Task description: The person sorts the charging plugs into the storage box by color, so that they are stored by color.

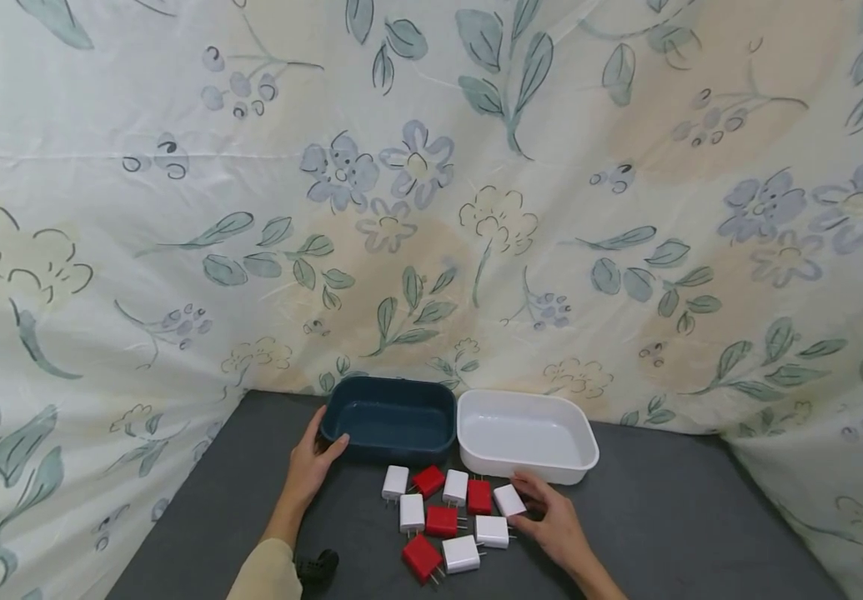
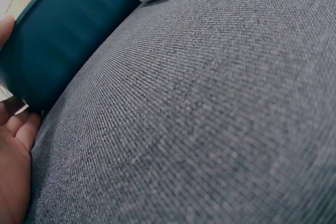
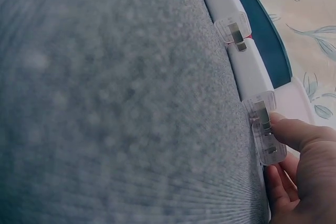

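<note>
A dark blue bin [image 1: 393, 455] stands at the back of the table, and my left hand [image 1: 309, 467] holds it by its left front corner, thumb on the near side. To its right is a white bin [image 1: 529, 467]. In front of the bins lie several white and red plug chargers, among them a red charger [image 1: 442, 521] and a white charger [image 1: 461, 554]. My right hand [image 1: 554, 521] pinches another white charger [image 1: 509, 501] at the right end of the group, close before the white bin. Its clear prong end [image 3: 270, 148] shows beside the thumb in the right wrist view.
Dark grey cloth [image 1: 664, 533] covers the table. A floral curtain [image 1: 431, 250] hangs behind and at both sides. A small black object [image 1: 318, 568] lies by the left forearm; its kind is unclear.
</note>
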The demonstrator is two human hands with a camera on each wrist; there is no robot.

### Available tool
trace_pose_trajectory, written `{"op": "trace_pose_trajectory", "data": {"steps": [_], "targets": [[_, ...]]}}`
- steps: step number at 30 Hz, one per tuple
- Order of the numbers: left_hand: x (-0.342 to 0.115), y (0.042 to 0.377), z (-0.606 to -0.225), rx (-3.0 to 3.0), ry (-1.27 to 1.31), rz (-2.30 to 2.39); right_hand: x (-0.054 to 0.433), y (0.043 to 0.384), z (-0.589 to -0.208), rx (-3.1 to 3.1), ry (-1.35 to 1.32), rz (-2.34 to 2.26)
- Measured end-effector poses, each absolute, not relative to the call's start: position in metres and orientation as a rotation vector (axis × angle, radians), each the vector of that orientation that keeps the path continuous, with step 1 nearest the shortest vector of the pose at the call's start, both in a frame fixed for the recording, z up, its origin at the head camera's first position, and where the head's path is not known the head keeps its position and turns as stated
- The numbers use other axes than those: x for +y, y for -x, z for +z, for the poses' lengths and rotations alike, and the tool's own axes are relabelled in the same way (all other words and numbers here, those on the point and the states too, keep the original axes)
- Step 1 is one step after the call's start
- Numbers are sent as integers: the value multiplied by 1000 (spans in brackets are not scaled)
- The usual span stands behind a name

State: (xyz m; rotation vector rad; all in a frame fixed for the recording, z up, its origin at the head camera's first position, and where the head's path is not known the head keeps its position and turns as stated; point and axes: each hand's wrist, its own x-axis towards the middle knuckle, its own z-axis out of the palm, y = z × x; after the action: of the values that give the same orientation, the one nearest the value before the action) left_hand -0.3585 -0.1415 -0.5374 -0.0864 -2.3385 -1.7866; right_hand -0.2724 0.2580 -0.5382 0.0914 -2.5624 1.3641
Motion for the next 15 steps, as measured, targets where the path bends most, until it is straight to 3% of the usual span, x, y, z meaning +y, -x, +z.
{"op": "trace_pose_trajectory", "data": {"steps": [15], "targets": [[-139,357,-538,-2328,66,-1696,258,273,-539,-2536,-83,1393]]}}
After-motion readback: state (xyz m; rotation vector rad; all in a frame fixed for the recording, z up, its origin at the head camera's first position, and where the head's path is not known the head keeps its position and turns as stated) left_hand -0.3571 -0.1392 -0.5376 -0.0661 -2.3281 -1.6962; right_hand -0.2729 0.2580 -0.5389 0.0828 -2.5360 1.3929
